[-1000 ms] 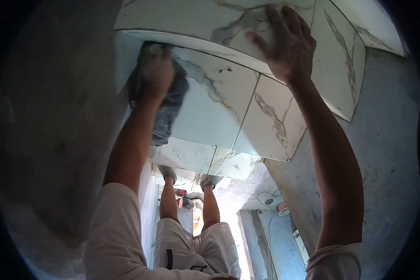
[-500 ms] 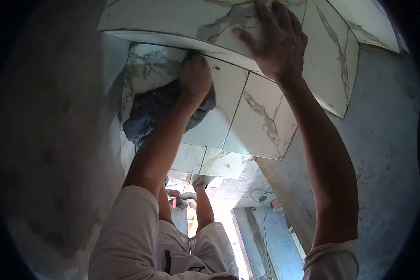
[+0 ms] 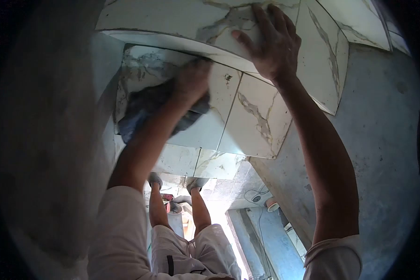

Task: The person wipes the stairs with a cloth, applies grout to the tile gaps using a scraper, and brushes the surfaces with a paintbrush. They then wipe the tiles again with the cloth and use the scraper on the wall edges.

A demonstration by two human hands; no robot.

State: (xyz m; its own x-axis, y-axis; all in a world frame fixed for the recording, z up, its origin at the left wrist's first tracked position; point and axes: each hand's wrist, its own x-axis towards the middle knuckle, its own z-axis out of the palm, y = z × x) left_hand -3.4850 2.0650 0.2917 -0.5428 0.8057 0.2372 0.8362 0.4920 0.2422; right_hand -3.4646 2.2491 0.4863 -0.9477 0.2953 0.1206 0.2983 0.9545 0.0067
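My left hand (image 3: 193,79) is closed on a dark, bunched cloth (image 3: 147,105), which lies across the left part of a marble-patterned tiled step (image 3: 210,126). Motion blurs the fingers, near the inner edge of that step. Just right of them, a small patch of brown debris (image 3: 228,78) sits on the tile. My right hand (image 3: 276,49) rests with spread fingers on the higher tiled step (image 3: 172,18), over a grey-veined area. It holds nothing.
A rough grey wall (image 3: 46,140) rises on the left, and a bluish plastered wall (image 3: 382,140) on the right. Below are a lower tiled step (image 3: 177,159), my feet, a bucket (image 3: 174,208) between my legs, and a cable (image 3: 264,228) at lower right.
My left hand has shifted slightly right and toward me with the cloth. The debris beside it shows larger and farther right. My right hand stays on the upper step; the view has shifted slightly.
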